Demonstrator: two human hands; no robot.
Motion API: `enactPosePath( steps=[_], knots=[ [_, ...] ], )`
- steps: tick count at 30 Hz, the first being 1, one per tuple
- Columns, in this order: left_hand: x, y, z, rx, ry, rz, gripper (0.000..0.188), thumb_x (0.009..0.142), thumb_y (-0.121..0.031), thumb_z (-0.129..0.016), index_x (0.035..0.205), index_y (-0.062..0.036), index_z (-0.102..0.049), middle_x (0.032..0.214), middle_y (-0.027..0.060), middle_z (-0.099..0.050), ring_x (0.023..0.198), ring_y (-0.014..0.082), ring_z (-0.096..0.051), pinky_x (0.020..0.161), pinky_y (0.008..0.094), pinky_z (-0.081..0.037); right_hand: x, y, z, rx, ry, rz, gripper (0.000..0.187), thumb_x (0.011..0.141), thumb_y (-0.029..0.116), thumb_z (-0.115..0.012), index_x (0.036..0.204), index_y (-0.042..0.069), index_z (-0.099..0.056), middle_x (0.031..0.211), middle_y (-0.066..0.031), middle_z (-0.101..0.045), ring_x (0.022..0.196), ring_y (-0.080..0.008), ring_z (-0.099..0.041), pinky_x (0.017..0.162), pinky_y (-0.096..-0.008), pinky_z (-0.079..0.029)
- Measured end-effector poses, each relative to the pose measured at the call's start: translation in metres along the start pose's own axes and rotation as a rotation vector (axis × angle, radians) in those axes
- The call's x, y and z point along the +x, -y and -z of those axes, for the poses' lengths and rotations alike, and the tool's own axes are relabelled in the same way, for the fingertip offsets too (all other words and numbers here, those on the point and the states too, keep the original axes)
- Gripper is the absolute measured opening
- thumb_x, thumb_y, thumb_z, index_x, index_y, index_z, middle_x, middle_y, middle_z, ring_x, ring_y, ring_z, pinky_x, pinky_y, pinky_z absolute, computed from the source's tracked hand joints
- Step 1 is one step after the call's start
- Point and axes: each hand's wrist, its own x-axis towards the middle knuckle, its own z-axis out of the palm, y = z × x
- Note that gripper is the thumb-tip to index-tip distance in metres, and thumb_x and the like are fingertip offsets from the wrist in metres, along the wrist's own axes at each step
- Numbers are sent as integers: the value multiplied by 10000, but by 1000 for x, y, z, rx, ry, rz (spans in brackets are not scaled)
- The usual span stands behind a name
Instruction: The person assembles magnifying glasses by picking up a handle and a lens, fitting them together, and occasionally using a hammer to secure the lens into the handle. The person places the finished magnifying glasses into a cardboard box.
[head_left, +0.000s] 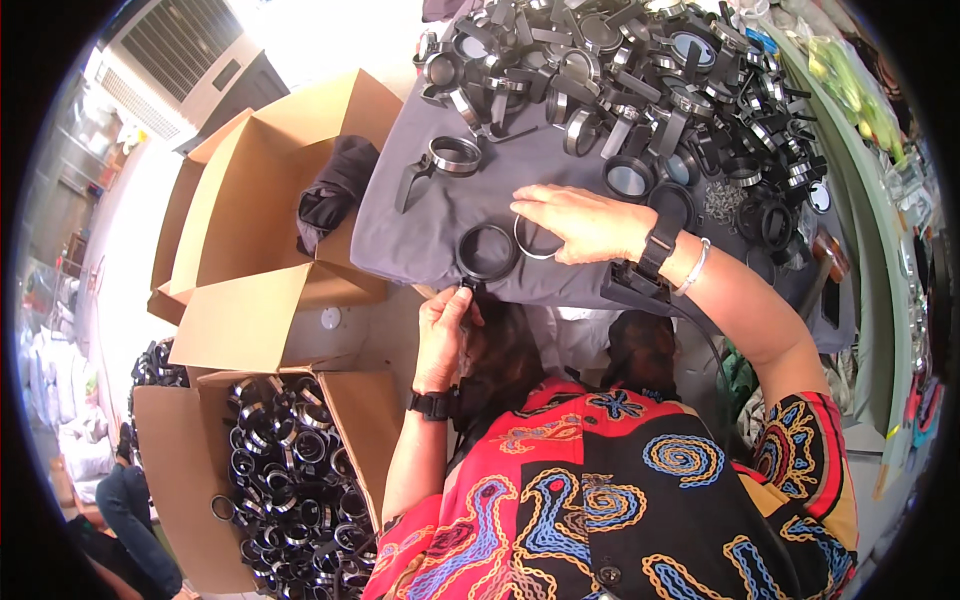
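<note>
My left hand [442, 335] is closed at the table's near edge, pinching the short handle of a black ring-shaped part [462, 254]. The ring end of that part rests on or just over the grey cloth. Just to its right, my right hand [592, 222] reaches across with long fingers held together, and its thumb and fingers close around a thin silver ring [518, 240]. Part of the silver ring is hidden under the palm. Farther back on the cloth lies a silver-banded black ring with a handle [456, 155].
A big heap of black handled rings [600, 90] covers the table's far side, with small screws [720, 202] at its near edge. At left stand an open cardboard box [240, 215] with dark cloth and a box of similar rings [290, 470]. Another person's leg [135, 510] shows lower left.
</note>
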Motion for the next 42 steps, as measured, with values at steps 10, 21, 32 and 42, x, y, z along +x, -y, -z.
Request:
enactPosePath(
  steps=[10, 21, 32, 42],
  knots=[
    [-2, -1, 4, 71, -6, -1, 342, 953, -238, -558, 673, -45, -588, 617, 3, -564, 579, 63, -450, 558, 241, -345, 4, 4, 5, 15, 161, -120, 723, 654, 36, -748, 1321, -22, -475, 1344, -168, -502, 1261, -341, -450, 1058, -394, -405],
    [-4, -6, 7, 98, 34, 114, 349, 969, -249, -529, 703, -35, -603, 651, 27, -607, 612, 86, -524, 600, 244, -400, 46, 35, -8, 172, 89, 127, 737, 583, -41, -758, 1283, 12, -534, 1278, -160, -546, 1174, -338, -524, 988, -400, -458],
    [-10, -12, 7, 101, 51, 115, 360, 966, -266, -532, 702, -33, -606, 654, 19, -609, 606, 76, -508, 586, 239, -387, 57, 43, -15, -79, 70, 227, 472, 603, 33, -766, 1052, 33, -618, 955, -119, -589, 911, -304, -605, 795, -390, -523],
    [-12, -13, -1, 95, 30, 53, 349, 974, -263, -542, 692, -59, -573, 551, -49, -481, 455, 25, -383, 432, 219, -292, 53, 46, -22, -154, 51, 167, 360, 646, 62, -748, 981, 44, -619, 912, -117, -624, 876, -299, -637, 769, -398, -532]
  ],
)
